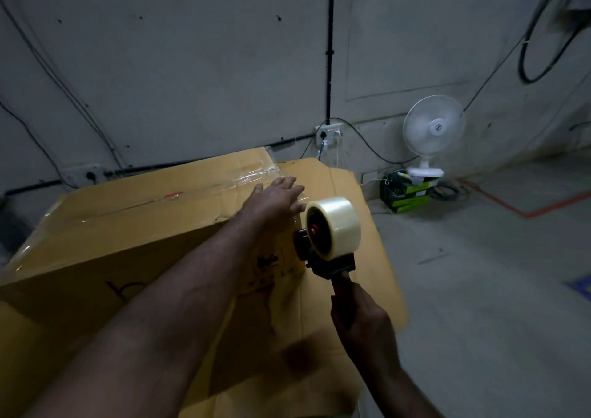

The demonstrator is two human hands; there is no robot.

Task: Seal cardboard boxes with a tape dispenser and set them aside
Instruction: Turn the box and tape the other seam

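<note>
A large brown cardboard box (134, 225) fills the left and middle of the view, its top seam covered with shiny clear tape. My left hand (275, 198) lies flat with straight fingers on the box's right top edge, over the tape end. My right hand (361, 315) grips the dark handle of a tape dispenser (329, 238), which carries a fat roll of clear tape. The dispenser is held upright just right of the box's corner, close to my left hand's fingertips.
A flattened sheet of cardboard (351, 289) lies under and to the right of the box. A white fan (431, 132) stands on green boxes (406, 193) by the concrete wall. A wall socket (329, 132) with cables is behind. Grey floor stretches to the right.
</note>
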